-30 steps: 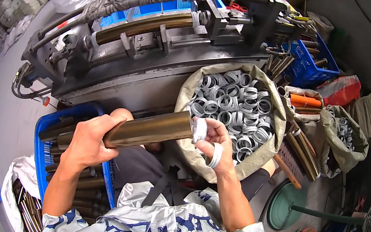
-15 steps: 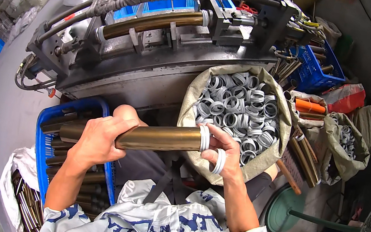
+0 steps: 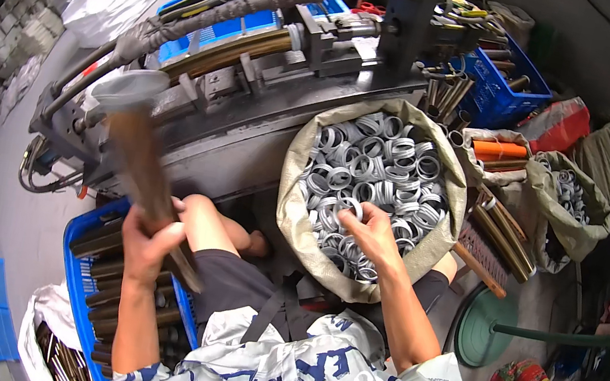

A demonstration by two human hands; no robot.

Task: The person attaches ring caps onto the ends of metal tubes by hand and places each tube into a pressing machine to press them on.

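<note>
Brown tube (image 3: 140, 165): tilted near the blue crate (image 3: 78, 265); could strike the machine (image 3: 409, 37) if swung wide.
Left fingers (image 3: 168, 234): wrapped around its lower part.
Grey ring (image 3: 356, 206): pinched in right fingers (image 3: 375, 218) above the sack (image 3: 293, 180); could drop if loosely held.

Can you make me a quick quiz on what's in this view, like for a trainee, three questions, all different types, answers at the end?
1. Multiple choice: what does the left hand grip?
A) a red bag
B) a long brown tube
C) an orange pipe

2. True or false: the right hand is at the open sack of grey rings.

3. Fill in the blank: the round base on the floor, toward the right of the picture, is coloured ____.

Key: 1. B; 2. True; 3. green.
</note>
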